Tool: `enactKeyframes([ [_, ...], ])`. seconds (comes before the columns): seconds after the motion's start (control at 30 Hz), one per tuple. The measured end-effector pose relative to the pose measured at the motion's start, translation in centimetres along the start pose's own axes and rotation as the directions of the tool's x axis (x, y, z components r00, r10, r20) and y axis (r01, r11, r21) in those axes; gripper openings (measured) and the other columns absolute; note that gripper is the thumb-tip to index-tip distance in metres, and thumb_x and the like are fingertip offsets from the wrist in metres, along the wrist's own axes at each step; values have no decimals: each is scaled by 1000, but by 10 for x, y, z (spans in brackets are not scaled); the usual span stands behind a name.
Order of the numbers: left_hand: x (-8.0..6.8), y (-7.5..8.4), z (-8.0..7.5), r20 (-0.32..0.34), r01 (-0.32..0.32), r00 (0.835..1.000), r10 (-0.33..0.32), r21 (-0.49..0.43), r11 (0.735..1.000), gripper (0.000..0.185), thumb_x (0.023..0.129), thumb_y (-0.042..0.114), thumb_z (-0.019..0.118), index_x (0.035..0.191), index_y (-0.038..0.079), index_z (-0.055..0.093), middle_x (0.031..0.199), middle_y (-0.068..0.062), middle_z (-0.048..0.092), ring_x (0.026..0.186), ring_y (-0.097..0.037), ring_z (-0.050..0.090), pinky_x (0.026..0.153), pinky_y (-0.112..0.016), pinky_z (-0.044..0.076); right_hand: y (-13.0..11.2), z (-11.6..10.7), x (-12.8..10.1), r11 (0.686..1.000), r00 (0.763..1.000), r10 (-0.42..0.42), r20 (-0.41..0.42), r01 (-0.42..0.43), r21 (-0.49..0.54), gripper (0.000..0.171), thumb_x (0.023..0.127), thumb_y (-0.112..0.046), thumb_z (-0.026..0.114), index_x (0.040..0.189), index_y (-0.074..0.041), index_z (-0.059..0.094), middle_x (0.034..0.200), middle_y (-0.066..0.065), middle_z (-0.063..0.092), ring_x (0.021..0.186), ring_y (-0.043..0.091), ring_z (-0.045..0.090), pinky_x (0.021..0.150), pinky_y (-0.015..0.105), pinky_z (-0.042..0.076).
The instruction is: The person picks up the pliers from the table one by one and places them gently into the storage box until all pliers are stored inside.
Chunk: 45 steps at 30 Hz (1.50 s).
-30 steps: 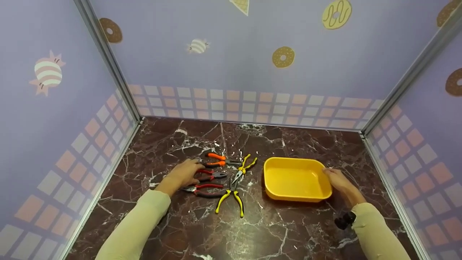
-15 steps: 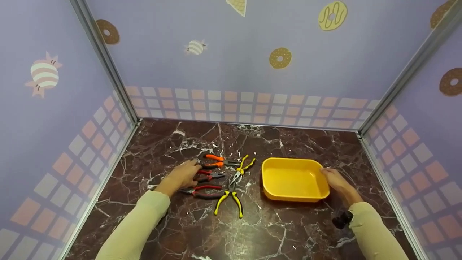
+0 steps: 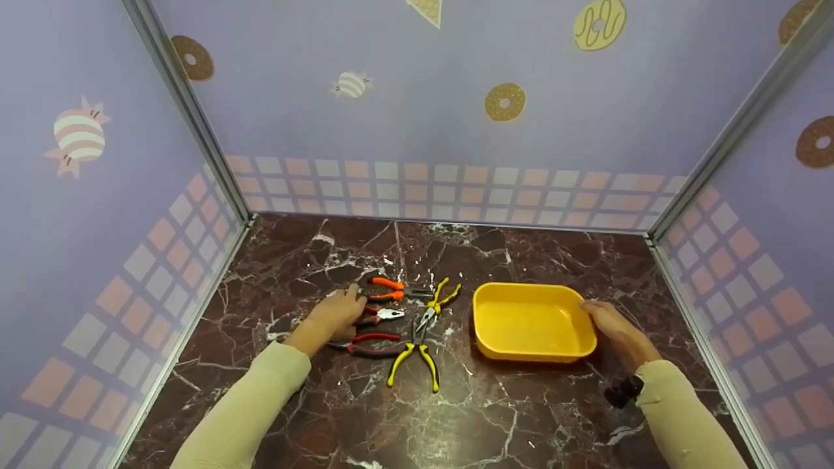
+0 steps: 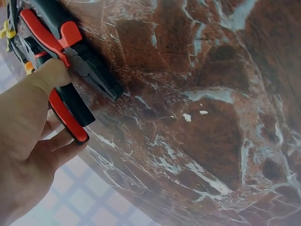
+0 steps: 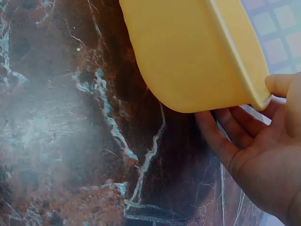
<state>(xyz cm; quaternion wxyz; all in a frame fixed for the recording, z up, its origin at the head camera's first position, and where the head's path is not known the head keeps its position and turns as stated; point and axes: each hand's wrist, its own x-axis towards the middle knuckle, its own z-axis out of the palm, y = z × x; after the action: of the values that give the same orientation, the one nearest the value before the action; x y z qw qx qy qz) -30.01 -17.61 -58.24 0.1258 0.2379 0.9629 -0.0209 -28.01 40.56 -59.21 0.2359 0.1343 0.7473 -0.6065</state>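
Fingers and thumb of the left hand [image 3: 337, 314] are curled round the handles of the red-and-black pliers [image 4: 70, 70], which lie on the worktop [image 3: 521, 417] among the other pliers [image 3: 413, 355]; a firm hold on both handles seems best, so the steel nose is lifted level without snagging its neighbours. Beside them, the yellow tray [image 3: 483, 309] is steadied by the right hand [image 3: 609, 324], thumb on its rim and fingers under its edge.

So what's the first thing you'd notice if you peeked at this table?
The bright yellow tray on the dark marble table, with the right hand at its right rim. Next, the cluster of colourful pliers left of it: the left hand grips the red-handled pliers, beside the orange-handled pliers and yellow-handled pliers.
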Motion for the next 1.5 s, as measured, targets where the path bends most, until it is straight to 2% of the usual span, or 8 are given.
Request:
enactKeyframes([
  [0.1, 0, 2, -1, 11, 2, 1000, -3, 19, 1000, 74, 98, 39, 76, 154, -1, 49, 159, -33, 36, 131, -53, 54, 105, -61, 51, 0, -8, 1, 998, 999, -2, 45, -1, 59, 59, 115, -39, 40, 158, 1, 39, 153, 22, 49, 132, 36, 56, 111, 50, 49],
  [0.3, 2, -1, -2, 0, -10, 1000, 10, 63, 998, 74, 95, 36, 79, 153, 2, 49, 154, -29, 43, 133, -49, 53, 110, -59, 47, -3, -20, 1, 995, 996, -85, 40, 87, -43, 60, 114, -42, 47, 153, 3, 48, 146, 22, 57, 125, 32, 62, 105, 46, 54],
  [0.4, 1, -3, 0, -14, -20, 1000, 21, 96, 995, 70, 96, 37, 79, 149, 3, 51, 151, -26, 48, 134, -46, 53, 112, -57, 46, -1, -22, 2, 996, 995, -85, 56, 86, -11, 58, 113, -42, 49, 151, 3, 50, 133, 18, 64, 116, 29, 66, 98, 45, 59],
  [0.6, -1, -5, 3, -33, -51, 998, 53, 59, 997, 62, 98, 44, 75, 142, 5, 55, 142, -21, 57, 121, -43, 61, 104, -57, 52, 7, -21, 3, 996, 992, -93, 80, 92, 12, 61, 115, -42, 44, 147, 9, 50, 112, 13, 71, 98, 25, 72, 85, 44, 63],
  [0.9, -2, -11, 1, -47, -57, 997, 62, 88, 994, 62, 93, 37, 84, 141, 10, 57, 140, -18, 59, 119, -40, 62, 95, -57, 56, 13, -17, 5, 994, 994, -107, 21, 107, -2, 71, 112, -49, 48, 152, 10, 47, 120, 12, 72, 104, 24, 72, 89, 45, 62],
  [1.23, -8, -14, 7, -75, -35, 996, 40, 60, 998, 68, 94, 30, 82, 147, 3, 50, 144, -22, 52, 119, -42, 62, 93, -55, 58, 18, -9, 4, 989, 990, -140, -10, 139, -50, 71, 112, -51, 45, 150, 10, 49, 126, 17, 69, 106, 25, 71, 89, 43, 62],
  [1.37, -8, -16, 5, -88, -16, 996, 18, 25, 1000, 71, 91, 20, 80, 150, 2, 47, 146, -23, 50, 118, -44, 62, 89, -58, 58, 18, -9, 5, 989, 990, -134, -30, 133, -58, 71, 113, -50, 45, 149, 11, 50, 123, 17, 70, 102, 23, 72, 87, 42, 63],
  [1.5, -9, -18, 2, -102, -35, 994, 38, 27, 999, 73, 85, 15, 77, 149, 1, 46, 143, -23, 49, 115, -46, 61, 84, -59, 57, 14, -12, 5, 992, 993, -121, -9, 121, -36, 69, 114, -47, 43, 150, 12, 47, 121, 16, 69, 102, 24, 71, 87, 43, 63],
])
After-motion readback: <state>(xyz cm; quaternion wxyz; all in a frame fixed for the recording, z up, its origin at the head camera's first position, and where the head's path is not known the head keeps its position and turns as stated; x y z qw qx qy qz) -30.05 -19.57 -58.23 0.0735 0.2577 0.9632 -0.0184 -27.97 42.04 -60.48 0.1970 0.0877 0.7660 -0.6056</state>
